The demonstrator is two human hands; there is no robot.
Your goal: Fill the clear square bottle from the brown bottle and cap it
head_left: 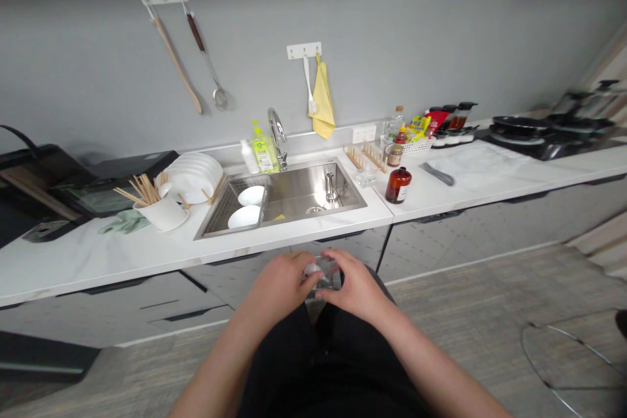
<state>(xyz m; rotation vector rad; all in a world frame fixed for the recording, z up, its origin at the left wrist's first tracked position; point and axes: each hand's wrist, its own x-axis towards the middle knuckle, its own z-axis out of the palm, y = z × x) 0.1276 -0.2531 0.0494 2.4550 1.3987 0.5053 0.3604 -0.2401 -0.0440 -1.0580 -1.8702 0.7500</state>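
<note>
In front of my body, below the counter edge, both hands meet around a small clear container [331,268] that looks like glass or plastic. My right hand [356,289] curls round its right side, thumb and fingers closed on it. My left hand [287,279] is closed at its left side, with a small whitish piece [312,269] between thumb and fingers; its kind is too blurred to tell. Just beyond the hands is the steel sink [304,186], with two white bowls [245,216] in the rack at its left.
A white counter [117,261] runs across. Left of the sink stand white plates [206,173] and a holder [164,212] with wooden utensils. A brown bottle [398,186], clear items [366,177] and a basket [416,145] stand right. A faucet [277,130] rises behind.
</note>
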